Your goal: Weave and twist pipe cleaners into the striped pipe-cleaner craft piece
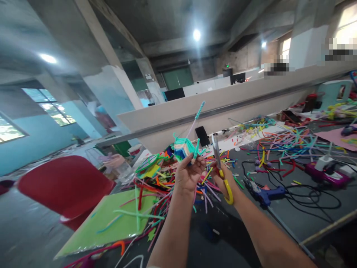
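My left hand point(191, 169) is closed around a small figure made of pipe cleaners point(182, 147), with teal, cream and blue bands. A thin stalk with a teal wound tip rises from it, and several teal ends stick out on its right. Yellow-handled scissors point(228, 190) are gripped in my right hand point(224, 176), their blades pointing up just right of the figure. The blades look apart from the figure. Beneath both hands spreads a heap of loose pipe cleaners point(161, 182) in many colours.
A blue glue gun point(267, 193) with a looping black cable lies at the right, near a purple power strip point(327, 175). A phone point(202, 136) leans against the low partition point(173, 119). At left are a green plastic-wrapped sheet point(103, 219) and a red chair point(64, 182).
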Demonstrator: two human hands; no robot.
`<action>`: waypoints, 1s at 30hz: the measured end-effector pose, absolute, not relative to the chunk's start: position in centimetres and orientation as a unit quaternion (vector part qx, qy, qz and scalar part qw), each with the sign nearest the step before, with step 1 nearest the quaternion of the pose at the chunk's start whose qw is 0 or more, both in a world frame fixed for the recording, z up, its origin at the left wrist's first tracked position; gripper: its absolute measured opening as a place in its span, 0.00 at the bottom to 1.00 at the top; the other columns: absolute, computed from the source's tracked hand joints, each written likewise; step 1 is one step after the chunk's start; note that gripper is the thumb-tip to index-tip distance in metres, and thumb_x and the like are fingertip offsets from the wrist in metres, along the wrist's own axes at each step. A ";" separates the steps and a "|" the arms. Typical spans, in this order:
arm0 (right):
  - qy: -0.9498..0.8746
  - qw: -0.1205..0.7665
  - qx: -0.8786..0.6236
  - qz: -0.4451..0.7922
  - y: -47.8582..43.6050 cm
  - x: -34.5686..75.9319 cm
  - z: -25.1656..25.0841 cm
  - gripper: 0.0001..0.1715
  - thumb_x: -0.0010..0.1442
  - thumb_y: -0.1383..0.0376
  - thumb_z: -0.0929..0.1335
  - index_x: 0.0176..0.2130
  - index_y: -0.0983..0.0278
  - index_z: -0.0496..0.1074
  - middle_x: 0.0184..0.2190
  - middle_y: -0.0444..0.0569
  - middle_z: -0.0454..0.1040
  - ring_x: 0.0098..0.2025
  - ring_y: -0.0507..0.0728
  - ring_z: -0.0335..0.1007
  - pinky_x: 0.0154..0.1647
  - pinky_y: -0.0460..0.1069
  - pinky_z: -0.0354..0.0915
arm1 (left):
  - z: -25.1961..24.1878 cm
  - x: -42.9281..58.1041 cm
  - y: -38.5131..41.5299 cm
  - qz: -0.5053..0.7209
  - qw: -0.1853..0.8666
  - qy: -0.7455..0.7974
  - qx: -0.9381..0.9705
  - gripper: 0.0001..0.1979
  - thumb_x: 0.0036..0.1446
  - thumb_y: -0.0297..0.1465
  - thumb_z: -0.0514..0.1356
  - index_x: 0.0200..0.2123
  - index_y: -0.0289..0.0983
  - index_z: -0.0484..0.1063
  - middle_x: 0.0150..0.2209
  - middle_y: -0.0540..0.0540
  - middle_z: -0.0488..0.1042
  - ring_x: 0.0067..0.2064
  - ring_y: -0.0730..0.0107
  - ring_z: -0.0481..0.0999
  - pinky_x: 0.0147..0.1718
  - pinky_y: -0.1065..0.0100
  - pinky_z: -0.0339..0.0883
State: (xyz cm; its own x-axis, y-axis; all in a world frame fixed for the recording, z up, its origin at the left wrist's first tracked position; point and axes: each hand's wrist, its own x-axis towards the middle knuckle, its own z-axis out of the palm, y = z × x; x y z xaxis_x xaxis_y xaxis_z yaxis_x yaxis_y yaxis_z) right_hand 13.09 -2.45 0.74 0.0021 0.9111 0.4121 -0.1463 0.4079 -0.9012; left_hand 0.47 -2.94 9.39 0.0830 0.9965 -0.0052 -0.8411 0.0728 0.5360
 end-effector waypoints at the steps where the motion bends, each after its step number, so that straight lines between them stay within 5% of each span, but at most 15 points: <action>1: -0.585 0.609 -0.347 0.408 -2.5 12.8 0.5 0.12 0.51 0.62 0.68 0.38 0.62 0.69 0.22 0.40 0.64 0.21 0.48 0.59 0.23 0.44 0.59 | 9.5 0.4 -3.1 0.644 0.715 0.178 0.205 0.06 0.54 0.25 0.57 0.26 0.29 0.70 0.25 0.44 0.71 0.29 0.72 0.72 0.30 0.70 0.70; 11: -0.620 0.620 -0.359 0.319 -2.0 12.9 -0.3 0.11 0.51 0.63 0.67 0.37 0.63 0.71 0.23 0.42 0.66 0.23 0.50 0.60 0.28 0.47 0.61 | 9.2 1.0 -3.7 0.606 0.742 0.191 0.213 0.05 0.52 0.24 0.58 0.25 0.29 0.70 0.26 0.42 0.70 0.27 0.74 0.67 0.19 0.77 0.62; 30: -0.683 0.595 -0.402 0.137 -0.5 13.7 -2.0 0.19 0.52 0.66 0.64 0.45 0.61 0.70 0.28 0.43 0.70 0.27 0.52 0.66 0.31 0.47 0.63 | 10.2 1.2 -4.1 0.607 0.725 0.251 0.205 0.06 0.53 0.22 0.56 0.25 0.27 0.69 0.24 0.41 0.69 0.25 0.74 0.67 0.18 0.77 0.61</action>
State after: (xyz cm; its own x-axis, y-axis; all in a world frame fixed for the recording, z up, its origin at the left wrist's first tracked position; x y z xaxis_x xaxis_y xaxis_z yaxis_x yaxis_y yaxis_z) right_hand 13.67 -0.53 -1.97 0.0303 0.7112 0.7023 0.3859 0.6398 -0.6646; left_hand 1.23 -4.06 10.20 0.1362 0.9840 -0.1149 -0.7783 0.1780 0.6021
